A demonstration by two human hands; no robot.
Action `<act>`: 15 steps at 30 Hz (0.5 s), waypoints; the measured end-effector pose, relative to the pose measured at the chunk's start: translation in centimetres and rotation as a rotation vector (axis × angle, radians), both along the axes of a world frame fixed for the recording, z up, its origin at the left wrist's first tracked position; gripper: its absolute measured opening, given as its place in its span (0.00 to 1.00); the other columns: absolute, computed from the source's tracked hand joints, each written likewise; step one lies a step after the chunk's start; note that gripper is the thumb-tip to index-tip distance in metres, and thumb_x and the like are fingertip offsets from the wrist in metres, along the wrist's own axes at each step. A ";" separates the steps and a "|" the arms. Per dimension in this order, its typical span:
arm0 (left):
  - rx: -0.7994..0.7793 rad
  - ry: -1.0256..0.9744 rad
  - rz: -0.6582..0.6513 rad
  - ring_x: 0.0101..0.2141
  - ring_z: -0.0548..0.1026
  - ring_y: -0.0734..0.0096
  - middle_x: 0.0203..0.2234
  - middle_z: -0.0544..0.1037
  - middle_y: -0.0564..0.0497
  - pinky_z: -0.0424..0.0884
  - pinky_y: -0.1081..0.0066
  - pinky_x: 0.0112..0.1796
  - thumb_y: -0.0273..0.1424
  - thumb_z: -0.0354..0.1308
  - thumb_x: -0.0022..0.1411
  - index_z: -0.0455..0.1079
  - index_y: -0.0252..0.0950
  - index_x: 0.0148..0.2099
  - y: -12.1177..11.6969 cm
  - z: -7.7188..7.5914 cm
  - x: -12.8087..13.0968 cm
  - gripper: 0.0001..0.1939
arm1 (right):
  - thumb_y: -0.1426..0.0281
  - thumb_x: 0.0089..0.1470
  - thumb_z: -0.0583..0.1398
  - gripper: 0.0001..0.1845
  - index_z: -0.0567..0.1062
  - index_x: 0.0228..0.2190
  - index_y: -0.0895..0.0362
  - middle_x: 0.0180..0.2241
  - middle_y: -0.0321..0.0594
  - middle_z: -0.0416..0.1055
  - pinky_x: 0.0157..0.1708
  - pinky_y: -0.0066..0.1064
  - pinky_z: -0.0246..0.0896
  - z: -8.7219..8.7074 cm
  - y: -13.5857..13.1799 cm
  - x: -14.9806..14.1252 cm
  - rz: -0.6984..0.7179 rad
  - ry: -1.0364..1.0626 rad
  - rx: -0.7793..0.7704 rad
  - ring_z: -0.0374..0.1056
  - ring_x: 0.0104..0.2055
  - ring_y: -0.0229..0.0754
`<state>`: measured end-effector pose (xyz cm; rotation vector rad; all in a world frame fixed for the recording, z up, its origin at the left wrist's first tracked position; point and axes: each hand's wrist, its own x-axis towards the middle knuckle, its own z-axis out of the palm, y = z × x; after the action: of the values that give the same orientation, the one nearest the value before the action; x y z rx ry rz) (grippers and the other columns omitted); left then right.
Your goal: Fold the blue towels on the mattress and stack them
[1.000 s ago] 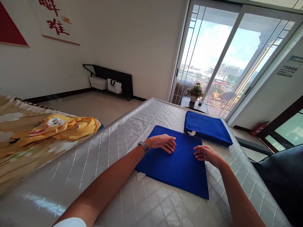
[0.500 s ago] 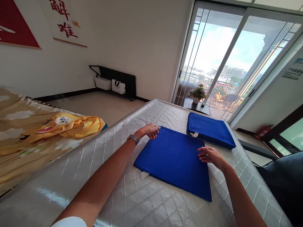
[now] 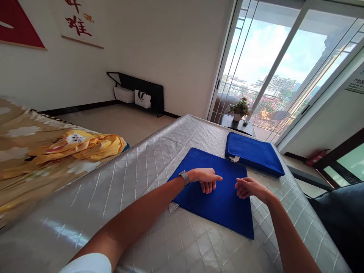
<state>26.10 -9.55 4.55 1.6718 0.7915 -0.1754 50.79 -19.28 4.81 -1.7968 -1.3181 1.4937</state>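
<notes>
A flat blue fabric square (image 3: 224, 204) with a white tag (image 3: 173, 206) at its near left corner lies on the silvery quilted mattress (image 3: 159, 159). Over the middle of the square is my left hand (image 3: 206, 179), a watch on its wrist; its index finger points out to the right and the other fingers hang down, holding nothing. My right hand (image 3: 248, 188) hovers by the square's right edge, empty, fingers loosely bent and apart. Whether either hand touches the fabric is hard to tell. Behind, a thicker blue fabric stack (image 3: 254, 152) lies near the mattress's far right edge, also tagged.
To the left, a yellow cloth (image 3: 85, 146) lies crumpled on a patterned cover. A low black shelf (image 3: 142, 85) with white bags stands by the wall. Beyond the mattress are a small dark table with a potted plant (image 3: 239, 108) and sliding glass doors. Dark upholstery is at right.
My left hand went to the square's far left corner, then came back over its middle. My right hand stayed near the right edge. The square and stack kept their places on the mattress.
</notes>
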 end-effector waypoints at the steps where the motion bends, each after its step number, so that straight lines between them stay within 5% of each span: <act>1: 0.020 0.046 -0.012 0.22 0.78 0.65 0.20 0.79 0.45 0.75 0.67 0.27 0.56 0.54 0.63 0.72 0.35 0.24 0.6 0.2 -0.6 0.30 | 0.48 0.62 0.58 0.25 0.75 0.30 0.58 0.24 0.41 0.76 0.30 0.29 0.69 -0.1 0.0 0.1 0.014 -0.008 -0.002 0.74 0.26 0.38; 7: 0.087 0.292 -0.040 0.20 0.76 0.64 0.21 0.80 0.39 0.72 0.69 0.23 0.48 0.49 0.66 0.74 0.35 0.21 4.2 1.4 -4.5 0.29 | 0.44 0.60 0.56 0.30 0.75 0.27 0.58 0.23 0.42 0.76 0.27 0.27 0.67 -0.3 -0.1 0.6 0.060 -0.062 -0.035 0.72 0.23 0.37; 15: 0.333 0.384 0.265 0.18 0.75 0.57 0.11 0.71 0.40 0.73 0.59 0.29 0.48 0.53 0.63 0.71 0.34 0.20 7.2 2.9 -10.1 0.28 | 0.46 0.63 0.53 0.31 0.73 0.23 0.57 0.19 0.41 0.74 0.20 0.25 0.64 -0.5 0.0 1.0 0.058 -0.213 -0.090 0.70 0.19 0.37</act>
<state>16.01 -2.37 7.41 1.8477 1.3837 -0.1890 51.75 -19.25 4.27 -2.0382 -1.4343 1.4448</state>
